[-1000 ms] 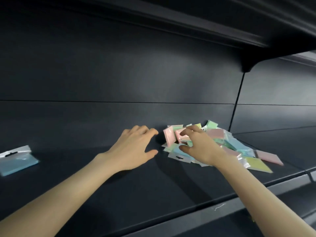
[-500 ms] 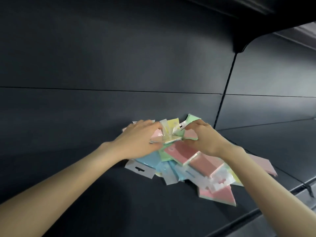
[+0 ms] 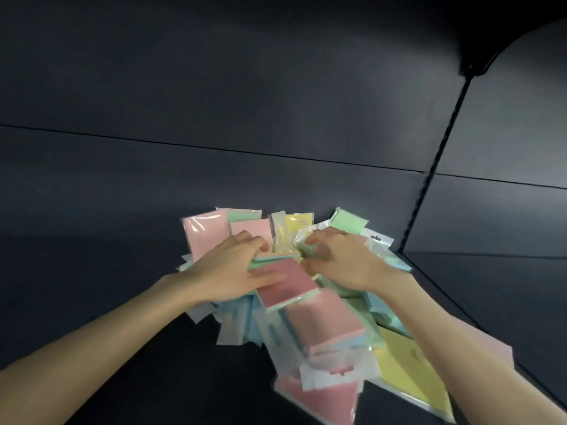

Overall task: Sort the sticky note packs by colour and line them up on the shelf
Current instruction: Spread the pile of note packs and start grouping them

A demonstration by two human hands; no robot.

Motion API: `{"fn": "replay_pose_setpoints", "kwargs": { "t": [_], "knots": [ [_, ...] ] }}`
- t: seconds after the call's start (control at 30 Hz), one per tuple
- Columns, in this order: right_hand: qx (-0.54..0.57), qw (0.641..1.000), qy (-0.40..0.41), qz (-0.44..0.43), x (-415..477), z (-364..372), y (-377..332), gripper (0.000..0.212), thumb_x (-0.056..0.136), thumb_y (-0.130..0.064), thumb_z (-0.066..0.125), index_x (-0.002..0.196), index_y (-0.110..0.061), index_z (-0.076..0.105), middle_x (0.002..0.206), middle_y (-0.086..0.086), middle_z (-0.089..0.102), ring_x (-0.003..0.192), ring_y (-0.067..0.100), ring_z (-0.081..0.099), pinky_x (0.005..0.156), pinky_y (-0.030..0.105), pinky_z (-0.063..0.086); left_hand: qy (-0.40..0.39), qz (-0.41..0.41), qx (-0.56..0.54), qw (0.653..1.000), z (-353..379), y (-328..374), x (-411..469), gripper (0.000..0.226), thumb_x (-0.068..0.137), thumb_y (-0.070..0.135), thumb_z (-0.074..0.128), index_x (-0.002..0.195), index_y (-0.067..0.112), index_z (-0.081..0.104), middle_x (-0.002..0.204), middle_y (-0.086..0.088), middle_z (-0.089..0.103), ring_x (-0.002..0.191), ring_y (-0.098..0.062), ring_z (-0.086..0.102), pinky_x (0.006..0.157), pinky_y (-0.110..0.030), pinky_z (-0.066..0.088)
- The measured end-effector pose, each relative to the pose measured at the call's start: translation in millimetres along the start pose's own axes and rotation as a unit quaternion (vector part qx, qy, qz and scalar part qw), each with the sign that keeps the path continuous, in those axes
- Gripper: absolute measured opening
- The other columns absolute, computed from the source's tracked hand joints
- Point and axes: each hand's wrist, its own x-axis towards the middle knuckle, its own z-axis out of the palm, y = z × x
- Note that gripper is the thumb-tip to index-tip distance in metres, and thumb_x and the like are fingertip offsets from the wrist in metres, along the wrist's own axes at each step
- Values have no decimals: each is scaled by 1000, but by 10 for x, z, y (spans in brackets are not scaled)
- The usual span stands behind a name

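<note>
Pink, green, yellow and blue sticky note packs [image 3: 322, 320] heaped in a messy pile on the dark shelf [image 3: 122, 302] by its back wall, left hand [image 3: 227, 271] on top, thumb on a pink pack [image 3: 285, 286], grip unclear, right hand [image 3: 346, 265] pinching a clear-wrapped pack [image 3: 302, 245].
</note>
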Motion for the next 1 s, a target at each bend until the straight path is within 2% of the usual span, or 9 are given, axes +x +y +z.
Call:
{"fn": "replay_pose_setpoints", "kwargs": {
  "t": [0.2,0.3,0.47,0.57,0.7,0.8,0.87,1.0],
  "knots": [
    [81,995,-11,-57,38,92,65,30,89,-31,61,112,-13,60,106,3,60,100,20,55,84,29,43,25,-84,-37,995,110,130,-163,74,80,62,55,138,19,38,136,2,41,118,-13,46,92,-24,38],
    [104,991,-26,-77,49,93,97,34,87,-35,63,115,-17,59,108,1,60,101,18,57,90,30,46,17,-108,-64,992,93,148,-164,76,78,61,58,140,21,37,141,4,43,123,-10,45,90,-19,34],
    [111,990,-32,-81,96,151,188,23,84,-42,64,99,-29,53,96,-4,56,89,17,55,87,33,48,7,-111,-112,987,93,133,-215,76,77,53,65,141,24,37,142,11,43,128,-6,42,99,-18,34],
    [112,990,-36,-78,79,134,176,34,85,-43,63,111,-21,57,98,-3,56,89,18,55,87,33,47,-3,-110,-117,987,61,99,-254,77,75,58,63,140,25,38,141,14,43,130,-5,41,103,-21,34],
    [96,992,-31,-80,32,96,106,51,82,-50,63,121,-18,54,101,0,56,93,18,54,87,32,46,-4,-150,-56,987,10,54,-340,82,74,70,57,140,27,35,144,11,40,130,-11,40,105,-29,35],
    [80,994,-39,-63,-22,85,20,66,73,-63,65,122,-21,51,104,-4,51,96,15,51,84,30,44,-30,-184,-50,981,-4,33,-408,84,76,68,53,143,22,32,147,7,37,132,-13,39,98,-23,35],
    [77,994,-61,-53,-34,105,-21,68,72,-63,66,123,-22,47,97,-7,51,91,14,51,81,31,45,-38,-181,-61,981,12,41,-445,87,72,72,50,141,22,37,147,9,38,131,-11,40,98,-22,35],
    [112,990,-71,-48,-43,140,-74,64,73,-54,70,123,-21,44,79,-7,50,73,11,51,73,34,45,-8,-176,-45,983,42,94,-520,76,75,70,50,134,23,47,139,10,46,119,-11,48,93,-25,39]
  ]
}}
